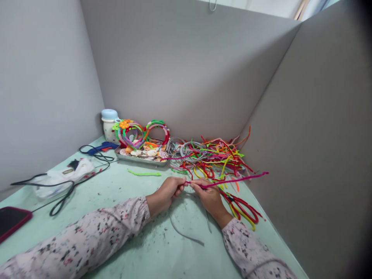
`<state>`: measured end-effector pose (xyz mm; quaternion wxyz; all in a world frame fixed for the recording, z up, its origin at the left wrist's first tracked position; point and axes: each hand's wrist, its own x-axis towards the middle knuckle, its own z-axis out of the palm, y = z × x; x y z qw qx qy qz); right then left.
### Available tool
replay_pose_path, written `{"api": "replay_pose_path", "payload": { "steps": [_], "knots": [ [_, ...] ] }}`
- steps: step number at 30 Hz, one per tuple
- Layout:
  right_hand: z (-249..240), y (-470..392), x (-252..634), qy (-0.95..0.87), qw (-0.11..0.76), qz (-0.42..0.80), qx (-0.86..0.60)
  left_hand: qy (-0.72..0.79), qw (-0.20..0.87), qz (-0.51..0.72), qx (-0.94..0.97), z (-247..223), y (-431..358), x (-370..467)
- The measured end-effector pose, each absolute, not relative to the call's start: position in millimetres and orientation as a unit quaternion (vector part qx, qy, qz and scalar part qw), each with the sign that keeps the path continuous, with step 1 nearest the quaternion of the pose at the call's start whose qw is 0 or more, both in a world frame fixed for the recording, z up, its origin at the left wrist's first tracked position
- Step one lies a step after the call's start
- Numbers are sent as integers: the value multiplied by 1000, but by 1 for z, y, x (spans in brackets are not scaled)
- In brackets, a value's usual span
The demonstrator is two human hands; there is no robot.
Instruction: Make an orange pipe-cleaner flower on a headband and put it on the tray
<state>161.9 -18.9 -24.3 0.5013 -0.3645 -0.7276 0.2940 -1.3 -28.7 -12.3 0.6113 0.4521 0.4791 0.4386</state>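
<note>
A magenta pipe cleaner [241, 179] runs between my two hands above the table [139, 240], its long free end pointing right. Near one end, my left hand [165, 195] pinches it with closed fingers. My right hand [210, 198], a short gap away, has thumb and fingers closed on it too. Below the hands a thin grey wire [184, 235] hangs or lies in a curve; whether the fingers also grip it is hidden. Just behind is a tangled heap of coloured pipe cleaners [225, 157], with coils of grey wire [193, 152] at its left.
A metal tray [142, 159] holds shells and decorated headbands [130, 135]. Beside it are a lidded bottle [109, 126] and a blue glue gun [101, 148]. Black cable [69, 186], a plastic bag [58, 180] and a phone [13, 221] lie left. Red-handled pliers [244, 209] lie right. Grey partitions enclose the table.
</note>
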Motion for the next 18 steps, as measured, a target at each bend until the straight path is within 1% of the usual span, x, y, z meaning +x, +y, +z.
{"api": "replay_pose_path", "payload": {
  "steps": [3,7,9,13,15,18],
  "knots": [
    [-26,-19,162,-728,498,290,-372,474,609,440,459,-13,-27,-2],
    [-30,-17,163,-695,470,349,-418,469,574,461,488,-15,-26,-5],
    [-32,-15,164,-674,463,379,-434,463,527,475,531,-15,-27,-5],
    [-29,-14,164,-646,466,418,-438,459,394,483,633,-13,-32,-6],
    [-25,-15,163,-639,466,426,-438,466,366,472,653,-11,-34,-6],
    [-21,-17,162,-626,468,443,-438,482,352,466,653,-10,-33,-7]
  ]
}}
